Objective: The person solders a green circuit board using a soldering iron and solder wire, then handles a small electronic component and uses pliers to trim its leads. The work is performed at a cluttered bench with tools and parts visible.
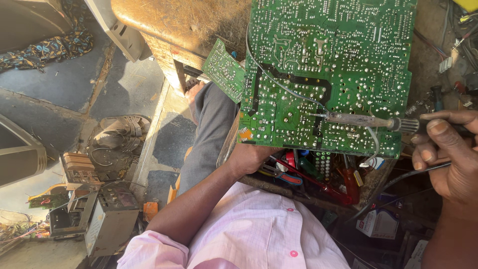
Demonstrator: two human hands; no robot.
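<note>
A large green circuit board [328, 65] lies solder side up in front of me. My left hand [250, 157] grips its near left edge from below. My right hand [450, 154] holds a soldering iron [363, 121] by its dark handle. The iron's tip rests on the board near its middle. A thin grey solder wire [279, 82] curves across the board to the tip. A smaller green circuit board [224, 69] hangs off the big board's left edge.
Under the board lies a box of tools with red and blue handled screwdrivers [318, 182]. A sandal [119, 130] and dismantled electronic units [94, 214] lie on the floor at left. A wooden stool [174, 30] stands beyond. Cables clutter the right side.
</note>
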